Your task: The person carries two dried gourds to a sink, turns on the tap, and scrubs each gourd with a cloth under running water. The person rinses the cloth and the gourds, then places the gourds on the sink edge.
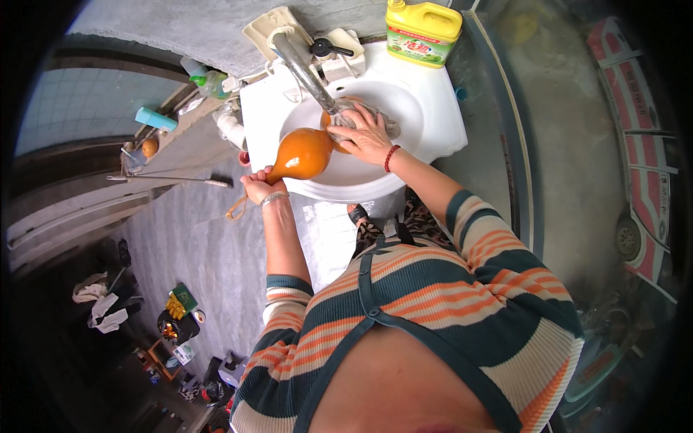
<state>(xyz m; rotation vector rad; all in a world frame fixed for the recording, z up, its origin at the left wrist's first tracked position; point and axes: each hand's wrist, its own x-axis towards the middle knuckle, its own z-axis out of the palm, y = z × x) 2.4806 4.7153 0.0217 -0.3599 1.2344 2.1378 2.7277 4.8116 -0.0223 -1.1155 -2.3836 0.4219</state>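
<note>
An orange bottle gourd [304,154] is held sloping over the white washbasin [346,187]. My left hand [264,185] grips its narrow neck at the basin's front left edge, and a looped cord [235,210] hangs below that hand. My right hand [365,132] presses a wet grey cloth [391,125] against the gourd's far, rounder part, its fingers spread over the cloth. The metal faucet spout [306,73] reaches down to the cloth and hides a little of it. Whether water runs cannot be told.
A yellow detergent jug [422,35] stands at the basin's back right corner. Behind the faucet is a black tap handle [331,49]. On the left ledge are a green-topped pump bottle [210,84] and a light blue cylinder [156,119]. A window lies to the right.
</note>
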